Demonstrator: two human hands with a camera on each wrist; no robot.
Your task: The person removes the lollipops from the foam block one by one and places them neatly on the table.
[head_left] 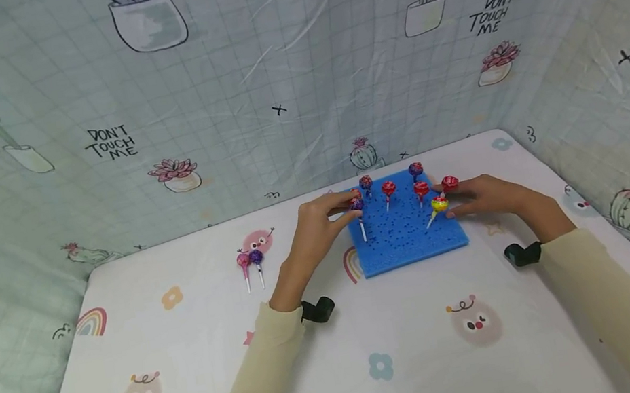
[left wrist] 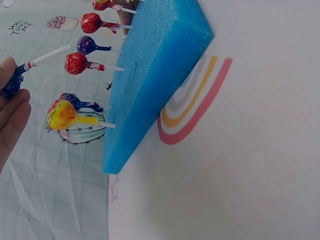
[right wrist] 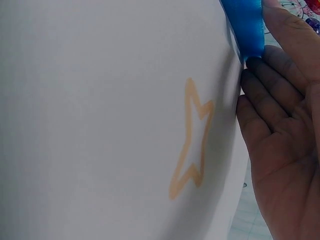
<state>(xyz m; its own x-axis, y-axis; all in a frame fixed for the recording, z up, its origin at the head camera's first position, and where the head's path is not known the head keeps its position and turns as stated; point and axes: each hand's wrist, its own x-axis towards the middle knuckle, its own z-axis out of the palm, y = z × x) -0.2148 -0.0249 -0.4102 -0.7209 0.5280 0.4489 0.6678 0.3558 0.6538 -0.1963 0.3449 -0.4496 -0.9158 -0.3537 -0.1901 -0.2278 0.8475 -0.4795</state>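
Note:
My left hand [head_left: 319, 224] pinches a dark blue lollipop [head_left: 357, 204] by its wrapped head, stick pointing down over the left part of a blue foam board [head_left: 403, 248]. In the left wrist view, the stick's tip shows a gap from the foam [left wrist: 150, 75]. Several lollipops stand in the board, among them a red one [head_left: 388, 187], a purple one [head_left: 416, 169] and a leaning yellow one [head_left: 440, 203]. With thumb and fingers, my right hand [head_left: 491, 196] holds the board's right edge; its palm [right wrist: 285, 150] shows in the right wrist view.
On the white table, left of my left hand, a pink lollipop [head_left: 243, 261] and a purple lollipop [head_left: 256, 257] lie side by side. A patterned cloth [head_left: 272, 79] rises behind the table's back edge and along its sides. Dark wrist cameras [head_left: 318, 310] sit at both cuffs.

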